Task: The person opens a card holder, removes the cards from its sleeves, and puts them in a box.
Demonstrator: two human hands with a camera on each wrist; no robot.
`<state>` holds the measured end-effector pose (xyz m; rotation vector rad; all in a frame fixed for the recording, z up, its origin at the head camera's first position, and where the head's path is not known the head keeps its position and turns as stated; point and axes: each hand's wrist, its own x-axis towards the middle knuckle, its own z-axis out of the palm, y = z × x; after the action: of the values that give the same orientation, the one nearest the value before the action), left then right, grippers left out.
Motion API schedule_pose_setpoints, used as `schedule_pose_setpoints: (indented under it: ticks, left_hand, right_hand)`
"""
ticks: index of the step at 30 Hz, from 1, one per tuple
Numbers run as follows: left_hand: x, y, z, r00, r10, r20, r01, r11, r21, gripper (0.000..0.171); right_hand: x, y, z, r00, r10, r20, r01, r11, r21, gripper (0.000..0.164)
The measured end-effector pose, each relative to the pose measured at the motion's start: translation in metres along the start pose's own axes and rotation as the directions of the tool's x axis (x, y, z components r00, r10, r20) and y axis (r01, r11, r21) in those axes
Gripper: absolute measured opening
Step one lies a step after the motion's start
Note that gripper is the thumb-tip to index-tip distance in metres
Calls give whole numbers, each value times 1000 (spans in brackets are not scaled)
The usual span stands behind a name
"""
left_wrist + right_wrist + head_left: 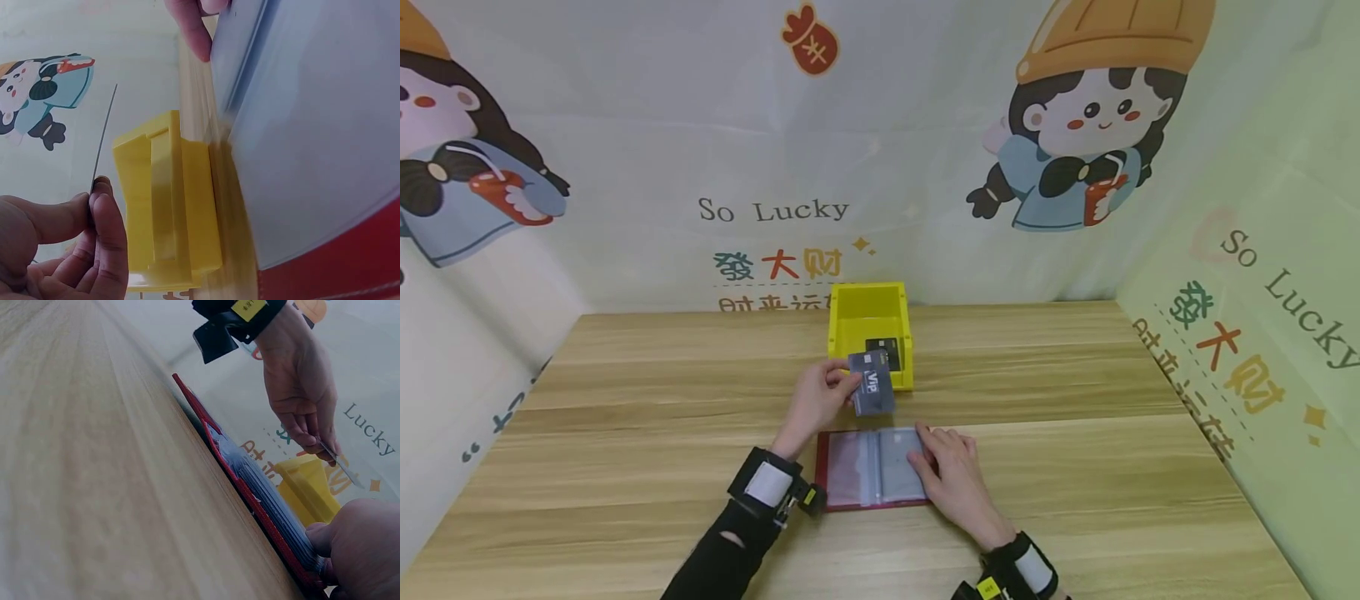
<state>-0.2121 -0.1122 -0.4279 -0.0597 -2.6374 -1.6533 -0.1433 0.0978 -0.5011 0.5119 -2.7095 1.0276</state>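
My left hand (pixel 822 398) pinches a dark grey card (pixel 871 383) marked "Vip" between thumb and fingers. It holds the card upright near the front of a yellow bin (pixel 870 310), where another dark card (pixel 892 353) shows inside. In the left wrist view the held card appears edge-on as a thin line. A red-covered card holder (pixel 822 472) lies open on the table, its clear pocket pages (pixel 850 467) spread. At its right side, my right hand (pixel 953 477) grips the page edges, with the thumb on top of the right-hand page.
The wood-grain table (pixel 647 392) reaches back to a printed cloth backdrop (pixel 917 167) with cartoon figures and lettering. The yellow bin stands behind the card holder, close to the table's far edge.
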Motion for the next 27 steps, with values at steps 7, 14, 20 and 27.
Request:
schedule_pose_setpoints:
  ticks: [7, 14, 20, 27]
  left_hand:
    - [17, 10, -1, 1000, 6, -17, -5, 995, 95, 32]
    - [36, 22, -3, 1000, 0, -7, 1, 982, 189, 33]
    - [52, 29, -3, 1000, -9, -9, 11, 965, 261, 35]
    - [66, 36, -4, 1000, 13, 17, -18, 938, 345, 33]
  right_hand:
    - [0, 3, 3, 999, -25, -22, 26, 1000, 14, 41]
    - [0, 2, 2, 1000, 5, 10, -5, 1000, 8, 43]
    - [0, 2, 2, 1000, 0, 4, 0, 1000, 7, 42]
    - [0, 2, 1, 1000, -3, 7, 3, 1000, 10, 42]
